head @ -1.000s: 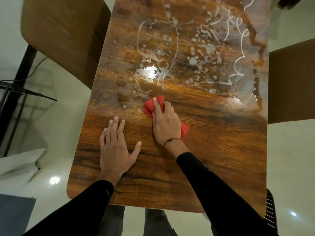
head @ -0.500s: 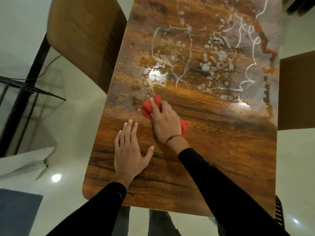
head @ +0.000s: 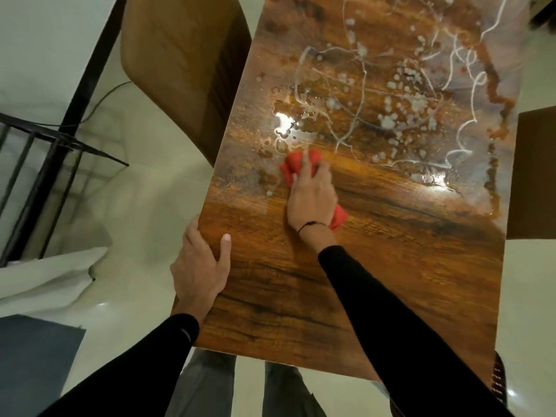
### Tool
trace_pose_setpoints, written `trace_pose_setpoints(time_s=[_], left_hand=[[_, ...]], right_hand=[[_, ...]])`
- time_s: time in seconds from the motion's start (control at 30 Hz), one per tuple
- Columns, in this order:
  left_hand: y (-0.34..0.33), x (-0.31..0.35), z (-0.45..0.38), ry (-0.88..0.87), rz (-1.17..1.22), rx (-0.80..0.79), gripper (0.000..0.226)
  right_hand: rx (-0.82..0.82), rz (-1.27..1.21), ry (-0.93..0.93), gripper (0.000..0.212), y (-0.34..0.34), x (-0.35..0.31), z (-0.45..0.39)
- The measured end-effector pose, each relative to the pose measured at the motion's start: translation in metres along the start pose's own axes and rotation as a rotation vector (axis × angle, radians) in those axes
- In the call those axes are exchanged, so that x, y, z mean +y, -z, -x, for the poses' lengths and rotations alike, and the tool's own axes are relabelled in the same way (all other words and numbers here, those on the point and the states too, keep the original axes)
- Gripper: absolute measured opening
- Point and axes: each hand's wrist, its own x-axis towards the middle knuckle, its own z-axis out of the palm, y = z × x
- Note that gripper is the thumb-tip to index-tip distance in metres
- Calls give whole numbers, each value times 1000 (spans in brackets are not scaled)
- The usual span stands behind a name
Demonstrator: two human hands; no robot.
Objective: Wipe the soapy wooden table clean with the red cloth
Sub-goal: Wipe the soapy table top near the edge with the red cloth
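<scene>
The wooden table (head: 376, 266) runs away from me, dry and brown near me. White soap foam and streaks (head: 391, 115) cover its far half. My right hand (head: 313, 200) presses flat on the bunched red cloth (head: 293, 164) at the near edge of the wet patch, index finger stretched forward. One corner of the cloth sticks out beside my wrist. My left hand (head: 198, 269) grips the table's left edge, thumb on top, fingers curled over the side and mostly hidden.
A brown padded chair (head: 180, 70) stands against the table's left side and another chair (head: 532, 176) at its right side. A black metal rack (head: 45, 161), a white sheet (head: 45, 278) and a dark mat (head: 30, 356) lie on the pale floor to the left.
My left hand slid from lying flat on the tabletop to gripping its left edge. My right hand pushed the cloth forward into the soapy patch.
</scene>
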Motion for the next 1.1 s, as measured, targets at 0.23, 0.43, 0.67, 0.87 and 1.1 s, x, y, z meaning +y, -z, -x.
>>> trace_pose_setpoints(time_s=[0.23, 0.43, 0.67, 0.87, 1.1], left_hand=[[3, 5, -1, 22, -15, -31, 72], [1, 2, -2, 19, -16, -39, 74], [2, 2, 0, 18, -7, -20, 76], [-1, -1, -3, 18, -22, -21, 77], [-2, -5, -3, 5, -14, -16, 77]], right_hand=[[-204, -51, 412, 58, 14, 41, 73], [-40, 22, -86, 56, 3, 12, -26], [-161, -23, 684, 60, -16, -70, 18], [-144, -17, 628, 62, -7, -17, -24], [-138, -21, 825, 59, -24, -107, -32]])
